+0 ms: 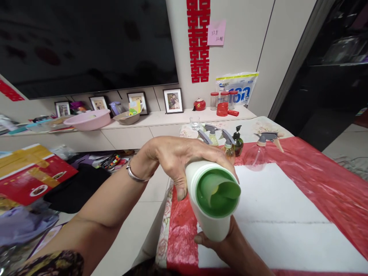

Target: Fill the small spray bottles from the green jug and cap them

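The fingers of my right hand (225,247) hold the lower end of the white bottle (212,228), over the worktop (264,122). Those of my left hand (188,151) clamp its upper end, green spout (225,188) tilted towards me. Beneath lie a white sheet (276,199) and red plastic (310,157); beyond stand a clear spray bottle (255,158) and a dark pump bottle (237,143).

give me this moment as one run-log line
left hand: grips white bottle near green pour spout; right hand: holds lower end; spout: exposed, facing camera; clear spray bottle: upright, farther back
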A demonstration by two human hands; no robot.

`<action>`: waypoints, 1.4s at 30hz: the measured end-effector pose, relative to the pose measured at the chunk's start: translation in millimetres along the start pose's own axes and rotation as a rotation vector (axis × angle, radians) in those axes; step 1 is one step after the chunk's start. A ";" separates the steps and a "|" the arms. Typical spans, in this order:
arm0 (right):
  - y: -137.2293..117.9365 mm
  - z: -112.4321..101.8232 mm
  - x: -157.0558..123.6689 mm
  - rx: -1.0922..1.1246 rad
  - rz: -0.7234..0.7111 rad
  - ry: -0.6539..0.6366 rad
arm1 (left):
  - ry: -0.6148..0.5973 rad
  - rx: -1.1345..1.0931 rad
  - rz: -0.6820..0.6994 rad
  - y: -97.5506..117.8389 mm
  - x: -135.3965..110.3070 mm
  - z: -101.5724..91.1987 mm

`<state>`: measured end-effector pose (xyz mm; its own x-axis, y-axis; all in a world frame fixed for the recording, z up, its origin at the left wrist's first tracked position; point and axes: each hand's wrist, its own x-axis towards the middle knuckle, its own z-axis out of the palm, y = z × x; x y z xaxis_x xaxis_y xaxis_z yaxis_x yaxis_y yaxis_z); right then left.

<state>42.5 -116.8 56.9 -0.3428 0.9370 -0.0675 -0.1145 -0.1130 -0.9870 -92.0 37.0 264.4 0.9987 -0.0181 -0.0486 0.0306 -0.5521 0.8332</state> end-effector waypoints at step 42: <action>-123.7 -104.9 -32.2 -0.579 0.209 0.334 | 0.909 -0.984 0.277 -80.0 14.6 103.5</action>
<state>165.6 -98.3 165.8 0.0120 0.9768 -0.2139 0.4695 -0.1944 -0.8613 -84.3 -5.4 139.9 0.6404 0.7296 0.2399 -0.5373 0.2024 0.8188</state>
